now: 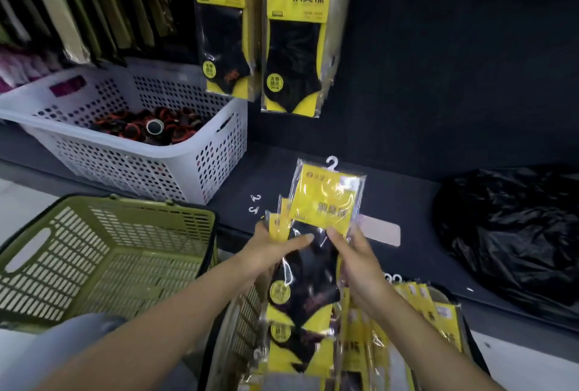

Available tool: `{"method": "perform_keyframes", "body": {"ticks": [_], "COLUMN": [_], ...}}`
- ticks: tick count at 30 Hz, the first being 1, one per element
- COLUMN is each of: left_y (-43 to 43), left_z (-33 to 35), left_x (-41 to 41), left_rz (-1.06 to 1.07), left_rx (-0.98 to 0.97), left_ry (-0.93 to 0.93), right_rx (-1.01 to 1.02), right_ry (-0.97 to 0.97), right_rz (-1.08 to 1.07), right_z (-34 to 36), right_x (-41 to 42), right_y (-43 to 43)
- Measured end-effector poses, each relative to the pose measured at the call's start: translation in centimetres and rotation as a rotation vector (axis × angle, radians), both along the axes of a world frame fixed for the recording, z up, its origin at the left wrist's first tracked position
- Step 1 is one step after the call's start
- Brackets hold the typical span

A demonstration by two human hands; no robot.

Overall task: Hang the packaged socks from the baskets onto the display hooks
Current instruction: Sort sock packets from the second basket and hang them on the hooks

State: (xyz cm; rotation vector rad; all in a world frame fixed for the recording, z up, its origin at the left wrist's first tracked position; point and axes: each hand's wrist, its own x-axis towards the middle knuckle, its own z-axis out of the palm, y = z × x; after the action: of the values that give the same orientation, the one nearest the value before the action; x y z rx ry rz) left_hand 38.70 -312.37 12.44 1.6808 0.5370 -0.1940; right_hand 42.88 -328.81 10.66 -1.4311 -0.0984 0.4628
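Between both hands, low at centre: fanned bundle of sock packs (326, 202), held upright above a pale basket (247, 306) crowded with spare packs (360, 353) of the same kind. Clear sleeves, yellow cards with black print, black ankle socks inside, white hanger hook (332, 163) on the front pack. Gripped by left hand (272, 252), thumb across the front, fingers curled behind; pinched at the right edge by right hand (360, 265), fingers wrapped round.

Higher up, against a dark back panel: two columns of hanging packs (297, 30). On the dark surface (407, 202): white perforated basket (131, 152) of rolled dark socks, crumpled black plastic bag (507, 234). Left, on pale floor: olive-green basket (103, 252).
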Motion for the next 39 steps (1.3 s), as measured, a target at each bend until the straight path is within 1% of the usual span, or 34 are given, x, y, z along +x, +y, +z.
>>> {"method": "perform_keyframes", "body": {"ticks": [2, 3, 5, 7, 11, 14, 16, 18, 20, 22, 24, 27, 29, 31, 33, 36, 39], "left_y": [-0.9, -1.3, -2.2, -2.9, -3.4, -2.9, -2.6, -2.2, -1.9, -1.5, -1.3, -0.7, 0.0, 0.8, 2.1, 4.6, 7.1], "left_z": [2.0, 2.6, 3.1, 2.6, 0.1, -0.2, 0.9, 2.7, 5.2, 8.1, 11.0, 14.4, 15.5, 16.5, 17.3, 18.5, 19.1], "left_x": [-0.4, -0.7, -1.4, -2.0, -2.3, -2.0, -1.4, -0.2, 1.2, 2.5, 3.7, 5.0, 5.6, 6.0, 6.5, 7.3, 7.6], "left_rz": [-0.01, -0.017, -0.062, -0.162, -0.336, -0.362, -0.359, -0.354, -0.32, -0.282, -0.242, -0.096, -0.038, -0.028, 0.004, 0.126, 0.249], "left_rx": [0.013, 0.009, -0.019, -0.036, 0.012, 0.017, -0.01, -0.047, -0.087, -0.102, -0.07, 0.02, 0.051, 0.063, 0.062, 0.081, 0.099], "left_ry": [-0.287, -0.398, -0.512, -0.533, -0.427, -0.386, -0.404, -0.455, -0.522, -0.579, -0.641, -0.758, -0.799, -0.812, -0.841, -0.913, -0.947], "right_rx": [0.021, 0.035, 0.052, 0.04, -0.04, -0.091, -0.1, -0.101, -0.075, -0.017, 0.049, 0.102, 0.115, 0.117, 0.119, 0.101, 0.093], "right_ry": [-0.202, -0.282, -0.368, -0.402, -0.361, -0.347, -0.363, -0.405, -0.446, -0.456, -0.449, -0.453, -0.463, -0.484, -0.485, -0.483, -0.482], "right_rz": [0.033, 0.051, 0.056, 0.065, 0.073, 0.031, -0.015, -0.105, -0.246, -0.311, -0.3, -0.242, -0.198, -0.189, -0.218, -0.305, -0.368], "right_z": [3.1, 4.5, 6.2, 6.3, 4.3, 4.2, 5.2, 6.7, 8.7, 11.3, 13.8, 17.0, 18.6, 20.0, 21.3, 23.5, 25.7], "right_x": [0.0, -0.1, -0.5, -1.1, -2.1, -2.1, -1.7, -0.8, 0.6, 2.1, 3.2, 4.4, 5.0, 5.6, 6.7, 8.9, 11.1], "right_y": [-1.0, -1.6, -2.7, -3.7, -5.3, -5.3, -5.1, -4.8, -4.4, -3.6, -2.6, -1.4, -0.7, -0.3, -0.2, -0.4, -0.4]}}
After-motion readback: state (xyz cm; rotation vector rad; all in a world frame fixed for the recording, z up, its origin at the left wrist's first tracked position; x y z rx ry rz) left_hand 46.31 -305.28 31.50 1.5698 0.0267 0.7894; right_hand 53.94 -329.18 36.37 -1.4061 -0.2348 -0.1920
